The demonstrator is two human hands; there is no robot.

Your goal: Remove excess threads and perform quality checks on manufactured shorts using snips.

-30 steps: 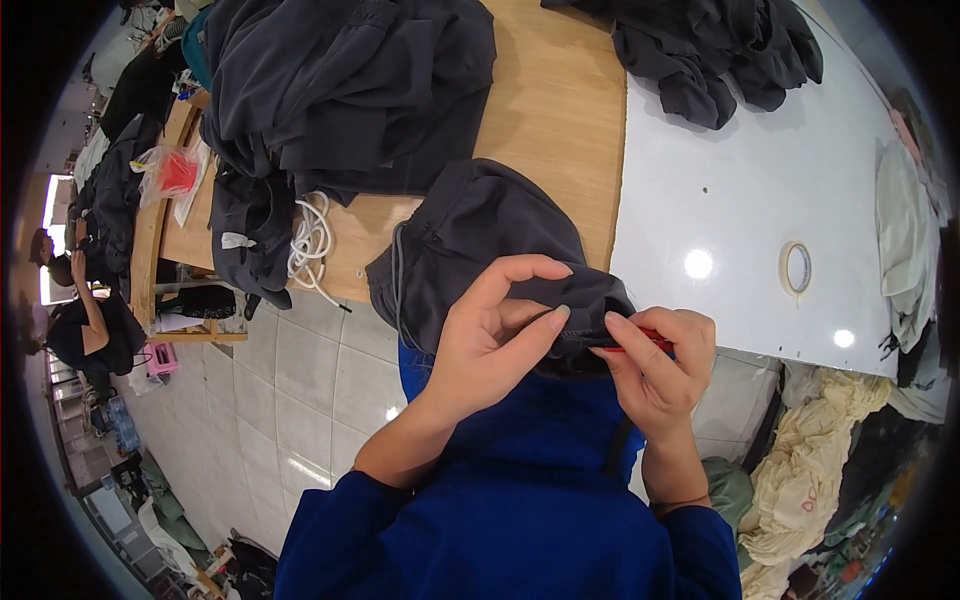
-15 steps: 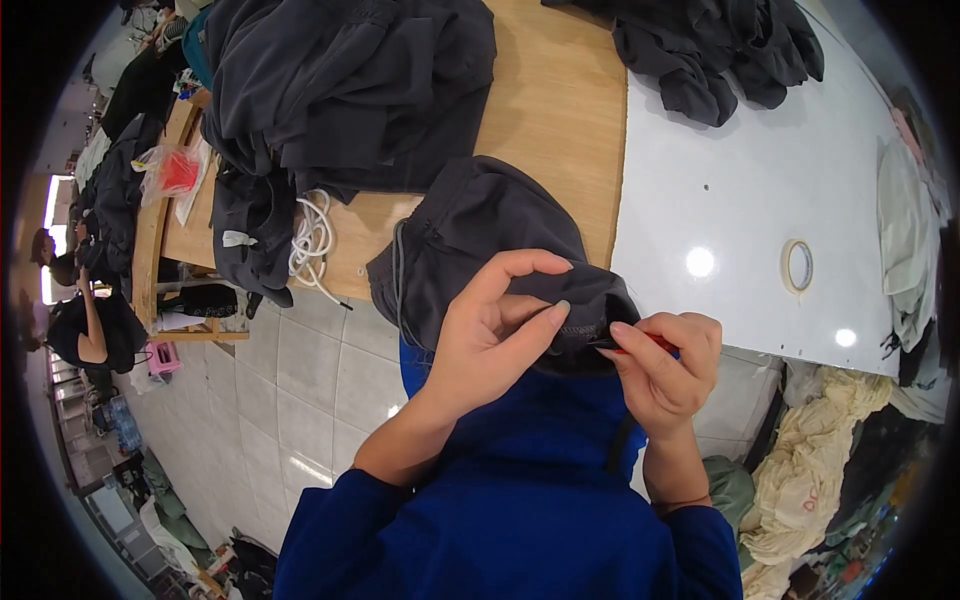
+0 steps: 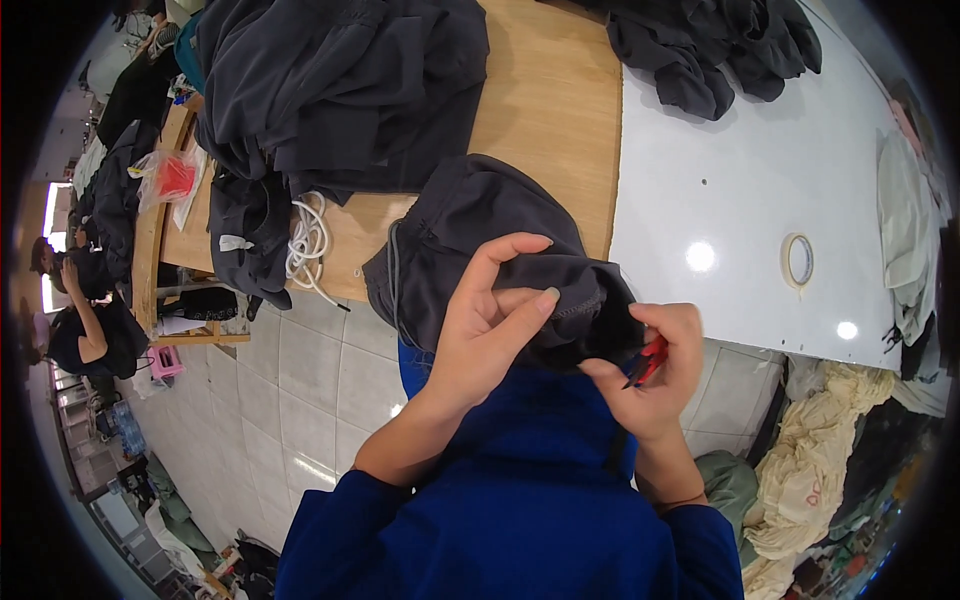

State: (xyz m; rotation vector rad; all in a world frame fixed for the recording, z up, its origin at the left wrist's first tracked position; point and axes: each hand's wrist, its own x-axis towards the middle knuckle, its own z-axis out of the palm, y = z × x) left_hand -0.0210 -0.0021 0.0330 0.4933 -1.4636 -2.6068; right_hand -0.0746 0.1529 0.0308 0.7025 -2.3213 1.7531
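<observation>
A dark grey garment (image 3: pixel 490 215) with a gathered waistband and a grey cord lies over the table's near edge, partly on my lap. My left hand (image 3: pixel 490 325) pinches its stitched hem between thumb and fingers, forefinger raised. At the other side of the leg or sleeve opening is my right hand (image 3: pixel 665 375). A pair of red thread snips (image 3: pixel 648 365) with dark blades rests in its palm, under curled fingers. The right thumb and forefinger stand apart beside the cloth; whether they touch it I cannot tell.
A heap of dark grey garments (image 3: pixel 340 90) covers the table's far left, and more dark clothing (image 3: pixel 710 50) lies far right. White cord (image 3: pixel 308 240) hangs at the table edge. A tape roll (image 3: pixel 797 261) sits on the white tabletop (image 3: pixel 720 200). Cream cloth (image 3: pixel 810 470) is piled at right; a person (image 3: pixel 90 320) is at far left.
My right hand has drawn back from the hem and its thumb and forefinger have spread, showing more of the snips. The hem opening now gapes wider. My left hand has shifted slightly.
</observation>
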